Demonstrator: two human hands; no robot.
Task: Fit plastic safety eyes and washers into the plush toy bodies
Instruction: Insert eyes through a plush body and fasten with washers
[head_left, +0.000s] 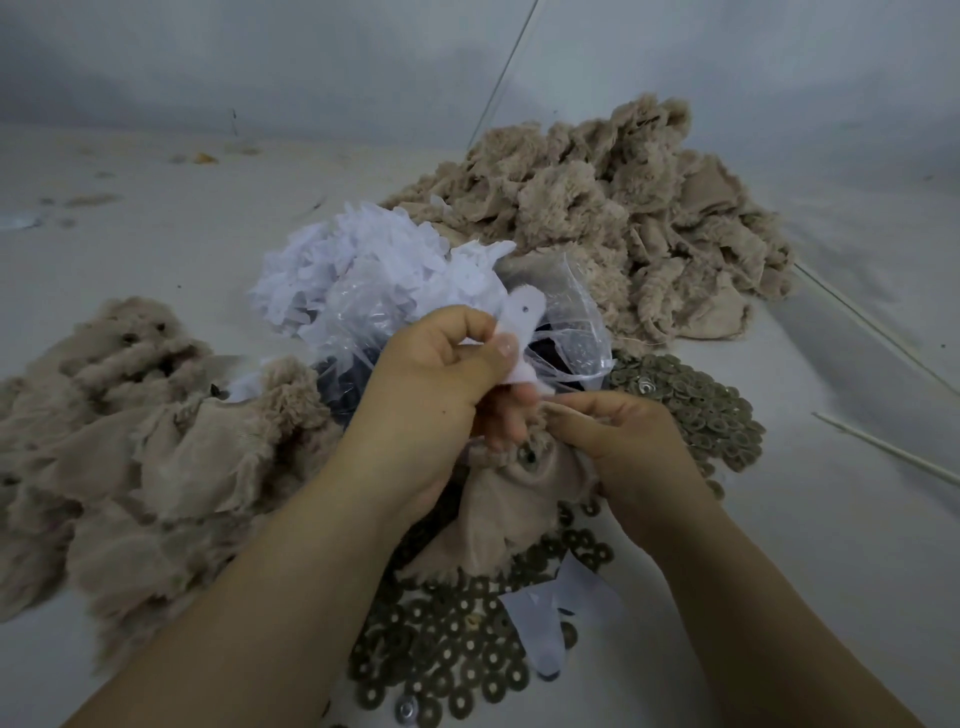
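Observation:
My left hand (434, 382) pinches a small white felt piece (511, 332) with a hole in it, raised above the work. My right hand (618, 441) grips the top of a beige plush toy body (498, 519), turned inside out, which hangs between both hands. A round washer (527, 456) sits on the body's fabric just below my fingers. Loose bronze washers (457, 649) lie spread on the table beneath and to the right (696, 410). No plastic eye is clearly visible.
A clear plastic bag (566, 332) of white felt pieces (358, 265) lies behind my hands. A big heap of beige plush bodies (613, 208) is at the back right, another heap (130, 431) at the left. Thin white sticks (883, 452) lie at the right.

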